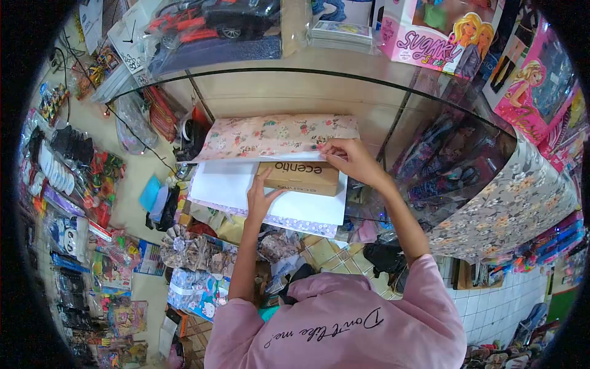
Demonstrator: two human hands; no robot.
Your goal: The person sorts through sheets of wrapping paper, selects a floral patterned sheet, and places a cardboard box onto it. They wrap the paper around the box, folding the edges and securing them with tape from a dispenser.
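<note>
A brown cardboard box [301, 178] with dark lettering lies on the white underside of a sheet of wrapping paper [276, 136]. The sheet's floral pink side shows where its far part is folded up along the box. My left hand [259, 197] holds the box's left end, with the thumb along the near side and the fingers at the top. My right hand [355, 161] pinches the folded edge of the paper above the box's right end. Beneath lies another sheet with a purple floral pattern [301, 227].
A glass display case edge [295, 70] curves behind the paper. Above it stand a packaged toy car [215, 24] and doll boxes [442, 37]. Floral paper [510, 203] drapes at the right. Wrapped gifts [190, 289] lie below left, and packaged goods [74, 234] fill the far left.
</note>
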